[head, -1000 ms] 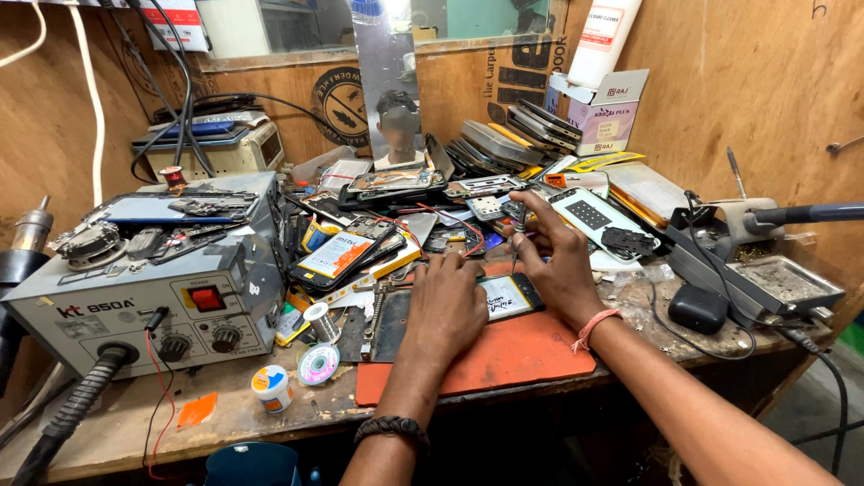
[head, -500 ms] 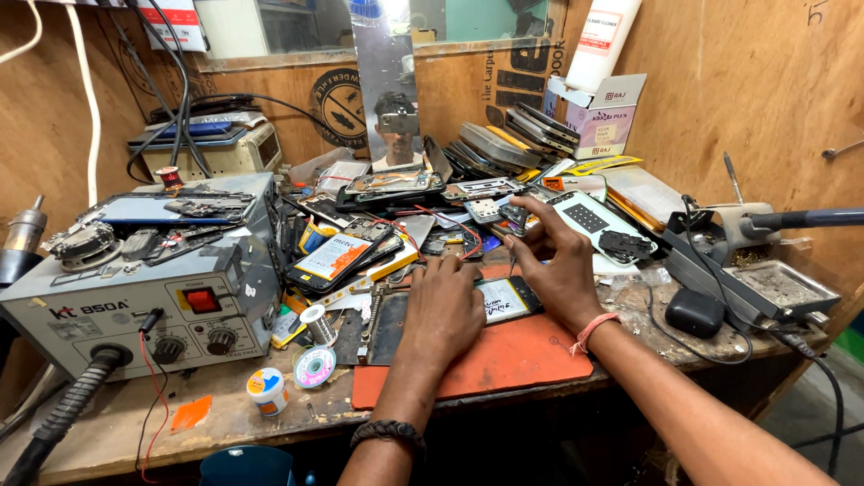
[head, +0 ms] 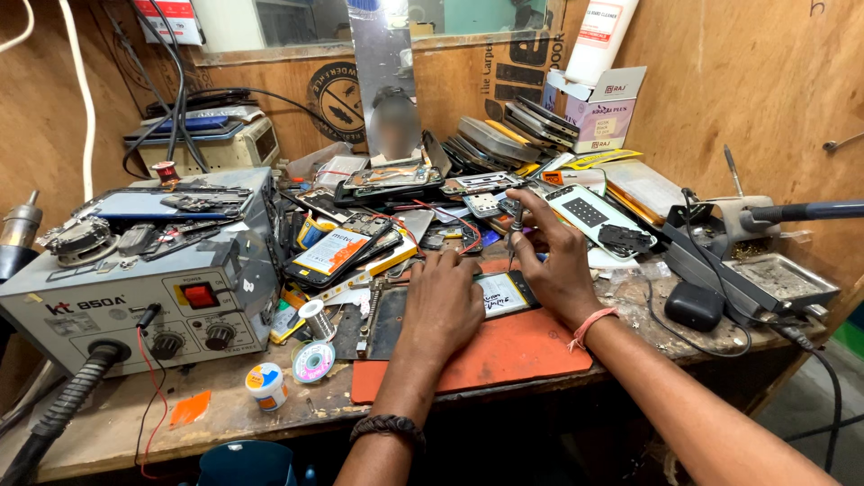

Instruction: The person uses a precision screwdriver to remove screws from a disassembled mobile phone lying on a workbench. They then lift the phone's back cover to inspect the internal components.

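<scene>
Between the thumb and fingers of the right hand (head: 553, 261) a thin dark tool (head: 513, 236) is pinched, standing nearly upright, with its lower tip coming down near the top edge of the opened phone (head: 423, 310); the other fingers of this hand are curled loosely, and a pink band sits on its wrist. Beside it, the left hand (head: 443, 304) lies flat with the palm down on the opened phone; its fingers are stretched forward and close together, pressing and not gripping anything; a dark braided band is around its wrist. A white battery (head: 504, 292) shows in the phone body, between the two hands; the phone lies on the orange work mat (head: 504, 355), near the front of the wooden bench (head: 225, 414).

To the left of the mat are a spool of solder wire (head: 318, 318), a roll of tape (head: 313, 361) and a small round tin (head: 267, 385); further left stands the grey hot-air station (head: 135, 288) with a red switch and two knobs. Behind the hands lie many phone parts; a phone with a white screen (head: 335, 254) leans among them. On the right a black pouch (head: 695, 306) is near a metal tray (head: 783, 281), and a soldering iron (head: 801, 212) rests in its holder.
</scene>
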